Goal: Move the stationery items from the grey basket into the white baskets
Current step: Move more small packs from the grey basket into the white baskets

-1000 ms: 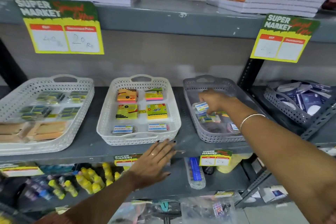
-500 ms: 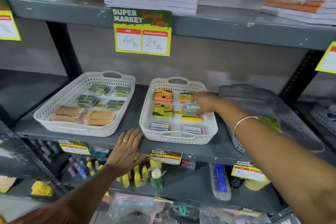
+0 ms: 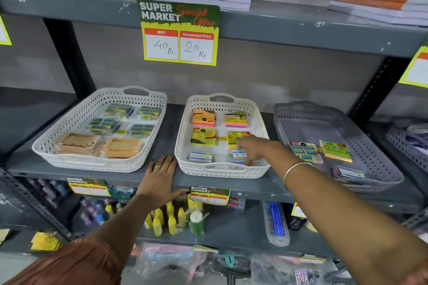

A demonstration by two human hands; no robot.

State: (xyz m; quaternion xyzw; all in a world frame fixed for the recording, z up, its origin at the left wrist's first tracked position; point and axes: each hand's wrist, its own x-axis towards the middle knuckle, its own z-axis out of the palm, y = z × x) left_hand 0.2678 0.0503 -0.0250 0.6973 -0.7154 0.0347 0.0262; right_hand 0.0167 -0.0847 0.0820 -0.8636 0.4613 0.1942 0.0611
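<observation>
The grey basket [image 3: 379,159] stands at the right of the shelf and holds a blister pack [image 3: 303,151], a yellow-green notes pad [image 3: 335,151] and a small labelled pack [image 3: 350,172]. My right hand [image 3: 254,148] reaches into the front right corner of the middle white basket [image 3: 222,172], with its fingers closed around a small blue-and-white labelled pack [image 3: 238,154] that is low over the floor of the basket. A like pack [image 3: 201,157] lies to its left, with sticky-note pads behind. My left hand [image 3: 159,176] lies flat on the shelf edge between the two white baskets.
The left white basket [image 3: 97,165] holds green-yellow packs and two brown packs. A price sign [image 3: 179,32] hangs from the upper shelf under stacked notebooks. Yellow bottles [image 3: 166,217] and a ruler case [image 3: 276,224] lie on the lower shelf. A black upright [image 3: 372,90] stands behind the grey basket.
My right hand carried the small pack from the grey basket to the middle white basket, then drew it toward the front right corner. The view swung left. My left hand stayed on the shelf edge.
</observation>
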